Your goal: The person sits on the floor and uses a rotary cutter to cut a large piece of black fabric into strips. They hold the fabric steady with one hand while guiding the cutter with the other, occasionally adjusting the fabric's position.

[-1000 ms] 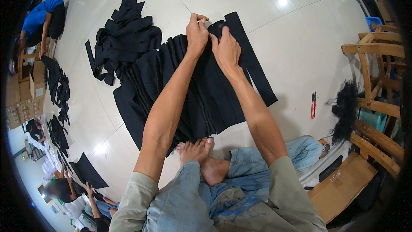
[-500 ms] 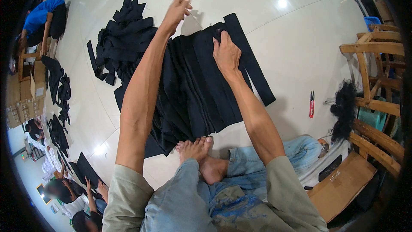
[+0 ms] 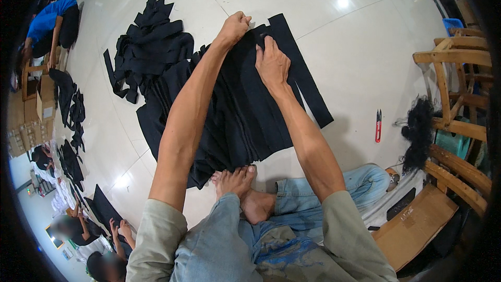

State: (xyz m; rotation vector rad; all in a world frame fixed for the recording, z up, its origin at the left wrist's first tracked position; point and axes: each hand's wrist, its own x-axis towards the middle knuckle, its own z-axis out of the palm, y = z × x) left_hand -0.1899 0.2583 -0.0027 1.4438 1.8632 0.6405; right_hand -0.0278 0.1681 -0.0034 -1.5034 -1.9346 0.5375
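A stack of black fabric strips (image 3: 245, 107) lies on the floor in front of my feet, its layers overlapping. My right hand (image 3: 273, 63) is closed on the far edge of the black fabric, thumb and fingers pinched together. Just left of it, my left hand (image 3: 236, 28) is closed above the far edge of the stack. What its fingertips hold, if anything, is too small to make out. Part of the stack is hidden under my left forearm. On the right, one long black strip (image 3: 298, 68) sticks out past the others.
A heap of cut black strips (image 3: 151, 47) adjoins the stack at the far left. Red-handled thread snips (image 3: 378, 126) lie on the floor at right, near a tangle of black threads (image 3: 417, 133), wooden stools (image 3: 443, 58) and a cardboard piece (image 3: 415, 228). Other people work at left.
My left hand has come down and to the right, closer to my right hand. My right hand stays at the fabric's far edge, with only a slight shift.
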